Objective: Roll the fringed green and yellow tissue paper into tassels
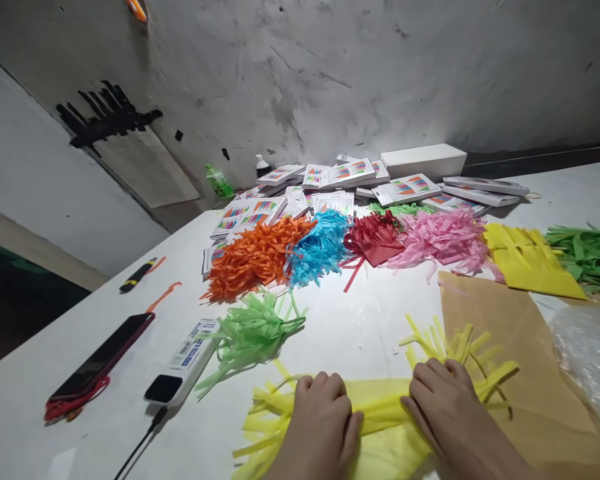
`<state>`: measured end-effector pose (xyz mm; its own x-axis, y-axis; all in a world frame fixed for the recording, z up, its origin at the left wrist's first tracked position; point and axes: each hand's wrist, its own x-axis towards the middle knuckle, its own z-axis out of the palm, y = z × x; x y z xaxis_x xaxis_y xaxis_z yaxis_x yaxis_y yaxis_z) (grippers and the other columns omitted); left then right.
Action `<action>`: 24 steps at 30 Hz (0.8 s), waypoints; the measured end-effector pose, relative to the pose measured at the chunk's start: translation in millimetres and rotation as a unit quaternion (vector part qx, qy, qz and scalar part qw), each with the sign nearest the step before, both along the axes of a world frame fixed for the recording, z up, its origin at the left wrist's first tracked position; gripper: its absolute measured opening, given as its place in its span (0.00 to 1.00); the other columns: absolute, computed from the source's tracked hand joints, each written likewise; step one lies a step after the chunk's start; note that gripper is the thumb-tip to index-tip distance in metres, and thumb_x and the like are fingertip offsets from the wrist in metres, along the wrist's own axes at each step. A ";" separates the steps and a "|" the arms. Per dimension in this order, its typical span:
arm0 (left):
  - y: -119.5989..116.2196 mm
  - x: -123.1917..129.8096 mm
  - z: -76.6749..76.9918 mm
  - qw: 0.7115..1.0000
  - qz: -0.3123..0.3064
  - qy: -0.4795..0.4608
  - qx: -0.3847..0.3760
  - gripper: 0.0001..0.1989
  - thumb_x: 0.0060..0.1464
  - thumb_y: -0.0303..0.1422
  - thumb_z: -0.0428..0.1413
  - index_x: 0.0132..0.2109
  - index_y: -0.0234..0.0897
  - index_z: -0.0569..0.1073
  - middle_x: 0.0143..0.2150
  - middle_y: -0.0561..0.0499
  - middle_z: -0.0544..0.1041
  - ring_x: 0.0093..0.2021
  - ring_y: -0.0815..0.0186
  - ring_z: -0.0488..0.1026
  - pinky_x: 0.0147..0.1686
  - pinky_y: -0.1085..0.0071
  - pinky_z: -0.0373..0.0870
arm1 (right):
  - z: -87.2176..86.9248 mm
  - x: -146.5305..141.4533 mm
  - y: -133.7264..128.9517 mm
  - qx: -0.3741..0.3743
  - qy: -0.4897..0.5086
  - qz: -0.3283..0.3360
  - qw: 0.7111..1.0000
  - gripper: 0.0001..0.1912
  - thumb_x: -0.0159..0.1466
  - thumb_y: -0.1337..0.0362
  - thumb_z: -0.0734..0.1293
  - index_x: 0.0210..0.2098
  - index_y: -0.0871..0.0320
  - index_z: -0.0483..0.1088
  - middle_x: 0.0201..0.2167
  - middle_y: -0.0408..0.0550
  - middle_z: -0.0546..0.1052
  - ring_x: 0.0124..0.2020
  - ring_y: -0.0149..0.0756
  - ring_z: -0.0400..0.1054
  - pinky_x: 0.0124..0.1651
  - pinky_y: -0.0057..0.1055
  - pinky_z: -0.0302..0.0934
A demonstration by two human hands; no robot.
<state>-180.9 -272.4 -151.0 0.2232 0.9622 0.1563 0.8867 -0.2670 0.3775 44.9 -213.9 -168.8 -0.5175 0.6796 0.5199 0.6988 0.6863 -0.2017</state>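
Note:
A sheet of yellow tissue paper [380, 415] with fringed ends lies on the table in front of me. My left hand [325, 413] grips its left part, fingers curled over a gathered fold. My right hand [443, 400] grips the same fold on the right, thumb pointing inward. Between the hands the paper forms a narrow pleated strip, and cut strips fan out past both hands. Left of the sheet is a light green paper tassel [257, 327], close to a white power bank [187, 360] with a cable.
Orange [260, 257], blue [320, 250], red [377, 237] and pink tassels [443, 240] line the table's middle. Flat printed boxes [347, 175] are piled behind. Brown paper [520, 360] and clear plastic [593, 360] lie right. A phone [103, 360] and a cutter [139, 275] are left.

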 end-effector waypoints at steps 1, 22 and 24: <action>1.7 1.6 3.9 1.000 0.007 0.010 -0.021 0.10 0.58 0.29 0.54 0.28 0.39 0.71 0.33 0.52 0.73 0.36 0.60 0.67 0.42 0.56 0.56 | -0.3 -0.3 0.3 0.006 -0.011 -0.008 1.000 0.15 0.67 0.66 0.59 0.23 0.51 0.63 0.23 0.38 0.69 0.28 0.41 0.64 0.40 0.42 0.52; 2.2 9.0 6.2 0.963 -0.129 0.018 0.236 0.08 0.59 0.22 0.52 0.38 0.38 0.73 0.37 0.51 0.75 0.39 0.62 0.68 0.52 0.57 0.56 | 11.5 -13.1 -17.2 0.132 -0.056 0.136 0.980 0.16 0.63 0.76 0.56 0.25 0.53 0.66 0.22 0.37 0.69 0.24 0.35 0.63 0.50 0.41 0.56; 3.0 8.0 7.2 0.965 -0.137 0.023 0.221 0.08 0.59 0.22 0.52 0.35 0.38 0.72 0.37 0.51 0.75 0.39 0.63 0.68 0.51 0.58 0.57 | 10.1 -10.5 -17.5 0.144 -0.069 0.142 0.977 0.17 0.62 0.77 0.56 0.24 0.53 0.66 0.21 0.37 0.69 0.24 0.34 0.63 0.51 0.40 0.57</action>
<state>-172.9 -269.4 -143.8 0.4771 0.7072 0.5218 0.7728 -0.6203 0.1341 34.4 -231.4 -158.7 -0.7431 0.3344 0.5796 0.4784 0.8711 0.1108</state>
